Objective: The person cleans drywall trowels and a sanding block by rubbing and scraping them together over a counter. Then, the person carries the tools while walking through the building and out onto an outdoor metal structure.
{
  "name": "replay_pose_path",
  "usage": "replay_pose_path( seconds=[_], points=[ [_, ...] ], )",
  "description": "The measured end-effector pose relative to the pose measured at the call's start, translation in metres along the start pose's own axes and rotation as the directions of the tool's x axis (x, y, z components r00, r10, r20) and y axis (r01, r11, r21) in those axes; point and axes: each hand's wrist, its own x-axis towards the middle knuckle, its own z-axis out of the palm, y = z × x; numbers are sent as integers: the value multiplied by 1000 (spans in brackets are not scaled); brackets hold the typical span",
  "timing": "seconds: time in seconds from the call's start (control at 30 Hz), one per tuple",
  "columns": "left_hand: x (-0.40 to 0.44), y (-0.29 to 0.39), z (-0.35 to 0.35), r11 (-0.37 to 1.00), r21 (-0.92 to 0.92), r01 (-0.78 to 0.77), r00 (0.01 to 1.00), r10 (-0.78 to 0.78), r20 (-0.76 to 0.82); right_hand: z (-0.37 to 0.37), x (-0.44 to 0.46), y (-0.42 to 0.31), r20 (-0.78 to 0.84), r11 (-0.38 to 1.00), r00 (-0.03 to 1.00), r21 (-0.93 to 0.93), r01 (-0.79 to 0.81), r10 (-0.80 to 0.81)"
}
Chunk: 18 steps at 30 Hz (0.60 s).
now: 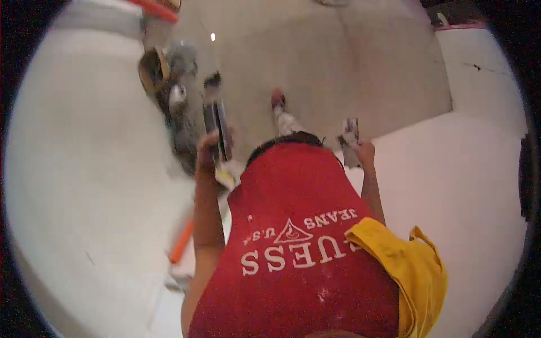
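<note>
On the left, my left hand (208,147) is wrapped round a long, dark, narrow tray (212,116) with pale metallic edges. My right hand (366,152), on the other side of my body, grips a flat greyish tool (349,141) with a smeared surface; its exact kind is blurred. The two hands are well apart at waist height. A small yellow item (225,178) shows just below the tray, near my left wrist.
Several blurred things, including a brown-rimmed item (152,70) and a clear bag (182,56), lie left of the tray. Orange bars (181,242) show at lower left and upper left. A yellow cloth (420,265) hangs by my red shirt. Beige floor (338,62) lies ahead.
</note>
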Motion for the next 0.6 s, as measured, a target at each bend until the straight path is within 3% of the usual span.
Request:
replay_pose_path(
  seconds=[0.03, 0.1, 0.2, 0.27, 0.3, 0.33, 0.43, 0.47, 0.5, 0.53, 0.57, 0.6],
  points=[
    [20, 0, -20, 1000, 24, -18, 1000, 18, 13, 5, 23, -15, 23, 997, 999, 65, -38, 36],
    [76, 21, 0, 979, -203, 37, 999, -40, -10, -39, 110, -35, -153, 991, 984, 86, 102, -88],
    [54, 14, 7, 900, -436, 16, 998, -42, -48, -45, 139, -67, -212, 983, 972, 130, 133, -103],
    [22, 20, 5, 924, -383, -25, 987, -38, -156, -71, 178, -104, -233, 976, 965, 147, 159, -122],
    [76, 51, 32, 939, -340, -54, 979, -18, -205, -88, 230, -115, -254, 970, 956, 158, 187, -143],
    [89, 75, 23, 939, -344, -1, 1000, -1, -4, -91, 254, -133, -284, 961, 945, 171, 215, -161],
    [128, 108, 3, 961, -258, 103, 988, -128, -82, -99, 308, -157, -351, 948, 921, 200, 249, -168],
    [131, 118, -13, 986, -96, 136, 971, -152, -184, -93, 305, -159, -345, 946, 927, 224, 233, -146],
    [164, 125, -22, 983, 60, 171, 952, -150, -266, -108, 288, -163, -201, 953, 980, 295, 68, -7],
    [182, 142, 24, 959, 183, 218, 917, -137, -374, -127, 268, -171, -41, 939, 990, 323, -118, 138],
    [212, 164, 14, 945, 275, 176, 960, -102, -262, -143, 250, -178, 114, 906, 956, 303, -294, 272],
    [288, 209, 28, 892, 408, 196, 977, -140, -164, -104, 247, -143, 182, 961, 965, 169, -218, 187]
  ],
)
